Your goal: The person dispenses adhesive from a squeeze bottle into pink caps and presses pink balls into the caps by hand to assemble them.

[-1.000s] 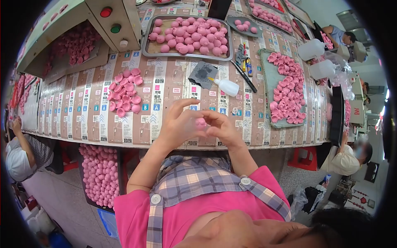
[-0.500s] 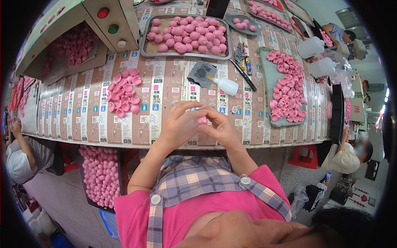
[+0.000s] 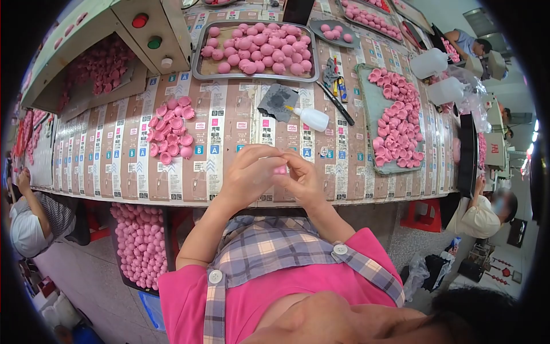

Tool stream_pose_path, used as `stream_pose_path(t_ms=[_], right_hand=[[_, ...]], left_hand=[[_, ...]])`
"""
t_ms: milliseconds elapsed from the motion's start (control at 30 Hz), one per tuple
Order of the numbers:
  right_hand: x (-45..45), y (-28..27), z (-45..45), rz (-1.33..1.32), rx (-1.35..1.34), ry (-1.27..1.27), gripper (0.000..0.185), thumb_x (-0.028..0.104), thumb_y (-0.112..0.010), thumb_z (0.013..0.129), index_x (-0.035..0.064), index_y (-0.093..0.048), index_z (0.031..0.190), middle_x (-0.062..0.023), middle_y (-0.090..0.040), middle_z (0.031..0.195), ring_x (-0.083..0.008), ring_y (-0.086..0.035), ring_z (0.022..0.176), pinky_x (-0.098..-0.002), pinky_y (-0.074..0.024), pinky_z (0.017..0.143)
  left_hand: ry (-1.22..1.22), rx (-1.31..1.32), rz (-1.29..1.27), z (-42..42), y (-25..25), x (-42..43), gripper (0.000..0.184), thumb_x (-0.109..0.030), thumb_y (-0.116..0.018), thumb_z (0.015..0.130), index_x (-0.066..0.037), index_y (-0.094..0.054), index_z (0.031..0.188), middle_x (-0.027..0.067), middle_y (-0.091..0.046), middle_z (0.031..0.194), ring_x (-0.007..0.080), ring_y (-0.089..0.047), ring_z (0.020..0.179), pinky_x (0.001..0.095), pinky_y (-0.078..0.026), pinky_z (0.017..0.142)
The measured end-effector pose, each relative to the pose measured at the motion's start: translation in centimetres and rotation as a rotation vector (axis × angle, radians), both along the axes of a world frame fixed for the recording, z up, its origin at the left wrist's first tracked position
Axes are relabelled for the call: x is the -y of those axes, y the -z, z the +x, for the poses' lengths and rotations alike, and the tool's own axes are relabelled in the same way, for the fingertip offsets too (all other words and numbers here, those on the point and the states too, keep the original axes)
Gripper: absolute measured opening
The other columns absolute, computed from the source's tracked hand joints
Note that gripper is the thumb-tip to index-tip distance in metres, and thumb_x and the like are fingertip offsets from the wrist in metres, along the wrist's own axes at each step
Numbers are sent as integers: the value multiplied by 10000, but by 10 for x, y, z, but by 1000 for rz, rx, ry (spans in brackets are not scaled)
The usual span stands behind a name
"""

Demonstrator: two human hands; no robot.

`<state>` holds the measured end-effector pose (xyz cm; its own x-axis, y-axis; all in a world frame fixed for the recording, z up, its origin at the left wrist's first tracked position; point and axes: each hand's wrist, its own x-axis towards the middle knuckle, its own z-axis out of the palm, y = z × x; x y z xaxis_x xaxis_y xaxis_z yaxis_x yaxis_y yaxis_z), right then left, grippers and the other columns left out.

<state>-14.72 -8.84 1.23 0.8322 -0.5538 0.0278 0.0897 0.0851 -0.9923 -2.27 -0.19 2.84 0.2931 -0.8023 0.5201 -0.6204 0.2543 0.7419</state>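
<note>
My left hand and my right hand meet over the front edge of the table. Between their fingers they pinch a small pink plastic piece, mostly covered, so its full shape is hidden. Left of my hands lies a loose pile of hollow pink half shells. Beyond them a white squeeze bottle with a yellow tip rests on its side, touching a dark stained cloth.
A metal tray of pink balls stands at the back. On the right, a greenish tray carries half shells; a black pen-like tool lies nearby. A beige machine occupies the left. Co-workers sit at both sides.
My fingers have drawn closer together around the pink piece, and the raised left fingers have come down against the right ones. The things on the table stay in place.
</note>
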Motion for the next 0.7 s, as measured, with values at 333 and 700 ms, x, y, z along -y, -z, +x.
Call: stream_pose_path(t_ms=[333,700], right_hand=[[-3,4,-5,593,148,-163,342,157,-617,758,6,-509,1046,-41,-532,959,-117,-496,934,-251,-397,801],[2,-8,-4,-167,-54,-39,267,149,-617,738,5,-545,951,-61,-550,911,-170,-495,906,-285,-352,829]], left_hand=[[20,-161,34,-7,0,-4,299,-33,-655,614,-50,-582,903,81,-541,991,250,-522,895,339,-410,773],[30,-85,-9,-4,4,-2,297,-8,-642,611,-54,-589,900,79,-561,949,250,-529,891,345,-411,781]])
